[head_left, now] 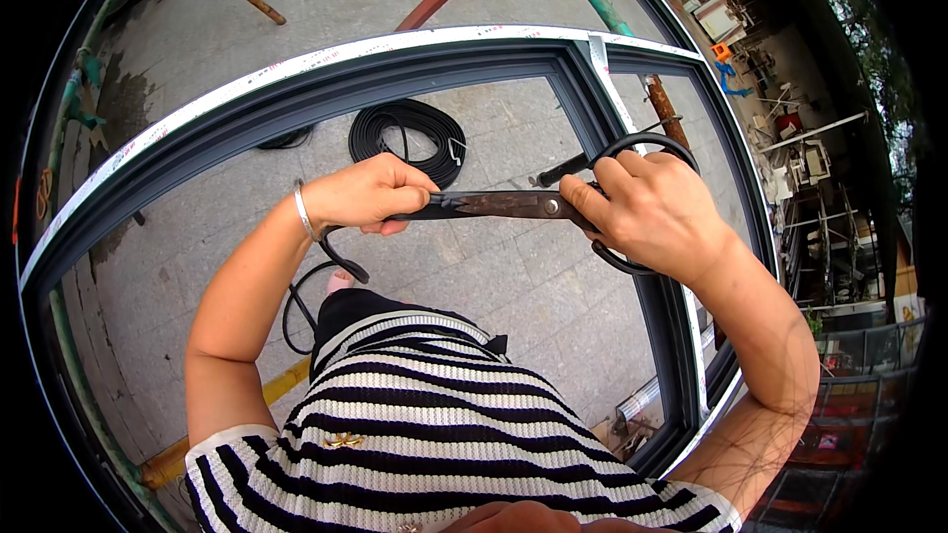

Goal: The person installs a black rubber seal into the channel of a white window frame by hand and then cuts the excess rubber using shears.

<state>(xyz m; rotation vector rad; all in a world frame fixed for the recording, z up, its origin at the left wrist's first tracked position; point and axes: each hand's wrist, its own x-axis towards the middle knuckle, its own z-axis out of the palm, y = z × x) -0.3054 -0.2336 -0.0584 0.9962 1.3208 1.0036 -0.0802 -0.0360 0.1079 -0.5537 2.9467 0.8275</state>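
From your head camera: your right hand (652, 212) grips the black handles of the large scissors (513, 204), held level above the grey window frame (395, 69). Your left hand (370, 192) clenches a black rubber strip (341, 259) at the blade tips.

Over a grey window frame (296, 99) lying above the paved floor (494, 276), the right hand (657, 212) grips the looped handles of large dark scissors (513, 204) while the left hand (370, 192) closes around the blade tips and a black rubber strip (341, 262), a black coil (410, 133) lying beyond.
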